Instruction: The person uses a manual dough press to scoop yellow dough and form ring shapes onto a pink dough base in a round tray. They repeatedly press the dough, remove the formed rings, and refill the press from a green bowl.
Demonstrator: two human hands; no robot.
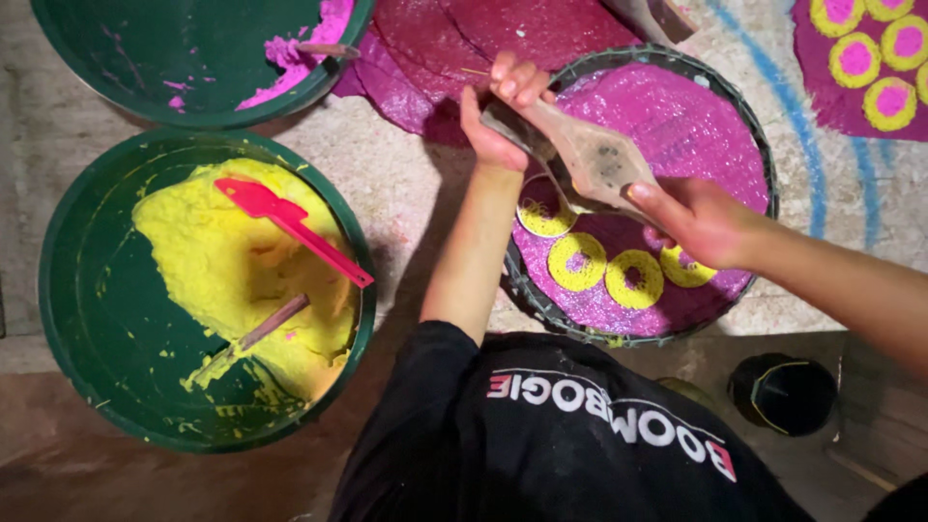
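Wooden press [590, 159] between both hands' grip, apparently clasped.

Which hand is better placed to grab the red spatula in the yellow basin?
Left, probably. The left hand grips the narrow end of the wooden tool, on the side nearer the red spatula; the right hand holds its wide end over the pink tray, farther away.

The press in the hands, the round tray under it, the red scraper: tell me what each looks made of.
Press: seemingly wood, dull brown and worn, held by the left hand and right hand.
Round tray: likely woven cane or wire, judging by its dark ribbed rim; pink dough hides the rest.
Red scraper: probably plastic, smooth and evenly coloured.
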